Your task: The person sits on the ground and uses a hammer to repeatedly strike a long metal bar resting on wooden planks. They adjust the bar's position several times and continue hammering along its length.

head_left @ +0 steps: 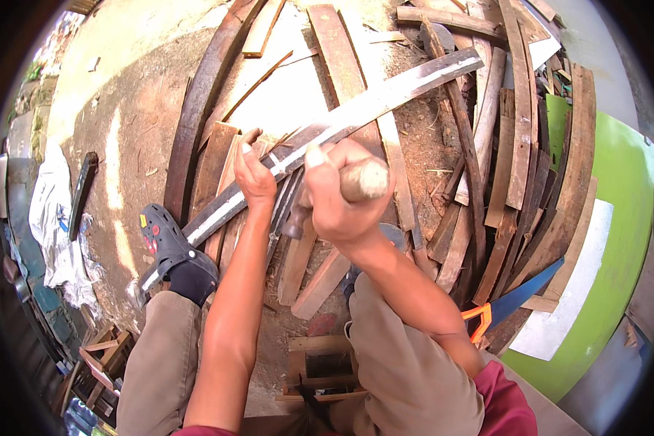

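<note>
Hands, two, bare. Right hand (349,192): one, at the centre of the frame, fist raised over the beam, fingers closed round the handle of a hammer; forearm came in from the lower right. Left hand (256,174): one, left of centre, beside the beam, fingers bent upward; whether they pinched anything could not be told. Its forearm rose from the lower edge.

Hammer (365,180): one, wooden handle, butt end facing the camera, head showing below and left of the fist.

Beam (414,86): one, long, dark grey with a white streak along it, lying aslant from lower left to upper right, beneath the hands.

Shoe (171,243): one plainly seen, dark, with red and yellow charms too small to read, left of centre, hiding part of the beam.

Planks (519,116): many, overlapping, too tangled to count; heaped at right, others spread across the upper centre.

Saw (527,292): one, blue blade, orange handle, lower right.

Panel (621,269): one, green, right edge, with one white sheet (570,291) upon it.

Cloth (54,232): one, white, crumpled, on the left.
</note>
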Motion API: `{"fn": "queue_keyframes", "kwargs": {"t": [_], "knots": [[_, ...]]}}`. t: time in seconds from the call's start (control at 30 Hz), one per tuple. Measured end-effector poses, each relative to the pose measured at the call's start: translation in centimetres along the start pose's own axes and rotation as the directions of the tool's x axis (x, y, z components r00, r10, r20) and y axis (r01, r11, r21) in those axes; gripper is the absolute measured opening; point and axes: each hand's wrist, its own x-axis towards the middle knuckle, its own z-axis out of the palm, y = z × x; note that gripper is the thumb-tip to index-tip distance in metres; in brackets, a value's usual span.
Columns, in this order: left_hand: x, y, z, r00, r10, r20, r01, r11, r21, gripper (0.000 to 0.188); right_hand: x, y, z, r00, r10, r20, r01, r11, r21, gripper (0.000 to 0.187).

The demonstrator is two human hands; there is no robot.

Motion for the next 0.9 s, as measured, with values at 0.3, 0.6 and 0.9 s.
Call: {"fn": "queue_keyframes", "kwargs": {"t": [0.3,0.6,0.9], "knots": [[-7.5,8.0,-2.5,0.721,-0.189,0.667,0.549,0.743,-0.383,0.043,-1.7,-3.5,-5.6,0.806,-0.167,0.568,0.111,0.985,0.132,0.028],[-9.2,8.6,-2.9,0.358,-0.374,0.856,0.927,0.256,-0.276,0.044,-2.7,-2.9,-9.8,0.78,0.039,0.625,-0.179,0.97,0.162,0.031],[-5.4,9.2,-4.4,0.353,-0.419,0.836,0.935,0.17,-0.31,0.045,-2.6,-3.3,-9.6,0.742,-0.006,0.671,-0.079,0.992,0.097,0.03]]}}
